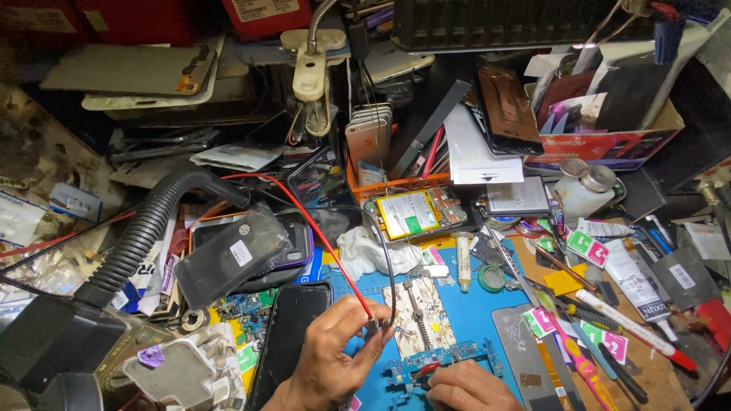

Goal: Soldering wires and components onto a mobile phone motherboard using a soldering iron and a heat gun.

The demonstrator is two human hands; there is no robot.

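My left hand (335, 354) pinches the tips of a red lead (320, 236) and a black lead (384, 259) together just above a blue circuit board (445, 358). The board is clamped on a blue work mat (472, 304). My right hand (468, 387) rests at the board's lower edge and holds a small red-tipped tool (426, 369) against it. A black phone (285, 335) lies face up just left of my left hand.
A black ribbed hose (141, 228) curves in from the left. An opened phone with a yellow-green battery (407, 211) lies behind the mat. Tubes, screwdrivers and pink-green stickers (586, 247) crowd the right side. Phone parts and boxes pile up at the back.
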